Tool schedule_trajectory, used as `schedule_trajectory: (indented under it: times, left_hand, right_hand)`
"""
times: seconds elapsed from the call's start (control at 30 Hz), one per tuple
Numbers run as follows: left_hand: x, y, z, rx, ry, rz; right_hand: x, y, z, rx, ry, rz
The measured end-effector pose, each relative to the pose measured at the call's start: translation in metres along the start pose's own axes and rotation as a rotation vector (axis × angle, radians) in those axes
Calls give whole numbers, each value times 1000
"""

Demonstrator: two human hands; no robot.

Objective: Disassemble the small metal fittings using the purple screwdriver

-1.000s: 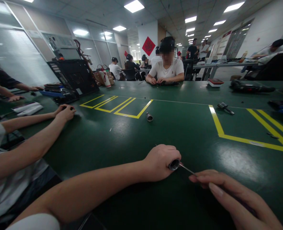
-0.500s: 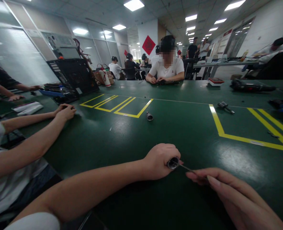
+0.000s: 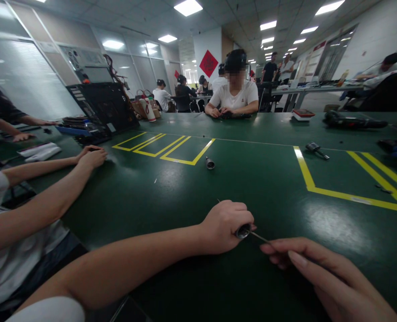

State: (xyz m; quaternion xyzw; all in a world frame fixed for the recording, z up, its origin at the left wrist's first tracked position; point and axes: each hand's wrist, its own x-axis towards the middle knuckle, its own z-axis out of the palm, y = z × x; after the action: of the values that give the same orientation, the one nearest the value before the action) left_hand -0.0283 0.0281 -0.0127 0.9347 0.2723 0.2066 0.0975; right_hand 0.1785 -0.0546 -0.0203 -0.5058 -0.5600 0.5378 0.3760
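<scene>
My left hand (image 3: 228, 226) is wrapped round a round metal cup-like part (image 3: 243, 230) whose open end faces me. A thin rod (image 3: 259, 237) runs from the opening to my right hand (image 3: 305, 259), which pinches its near end between thumb and fingers. Beyond my left hand, a thin tip (image 3: 219, 201) sticks out above the knuckles. Most of the metal part is hidden by my left fingers. On the green table (image 3: 185, 197), a small metal part (image 3: 210, 163) lies farther off.
Yellow tape (image 3: 309, 174) marks the table. A metal tool (image 3: 316, 150) lies within the right marking, with a black tool (image 3: 352, 120) behind. Another person's hands (image 3: 92, 156) rest at left. A person (image 3: 233, 96) sits opposite; a black panel (image 3: 106, 107) stands back left.
A thin tip now shows beyond my left hand, where none was visible before. The cup-like part has tilted slightly, and my right hand has shifted a little.
</scene>
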Motion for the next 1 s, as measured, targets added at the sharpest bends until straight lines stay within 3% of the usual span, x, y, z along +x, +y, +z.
schedule_trajectory:
  times: [0.17,0.33,0.47,0.8,1.0]
  left_hand:
    - [1,-3,1,-121,-5,17]
    - [1,-3,2,-20,-24,-33]
    - [1,0,0,109,-81,-7]
    - [1,-5,2,-139,1,-14]
    - [2,-4,3,-79,-14,-63]
  right_hand:
    - [3,-3,2,182,9,47]
    - [0,1,2,-71,58,-3]
    - [-1,0,2,-175,21,12]
    - [4,-3,1,169,33,98]
    - [-2,0,2,-91,69,-13]
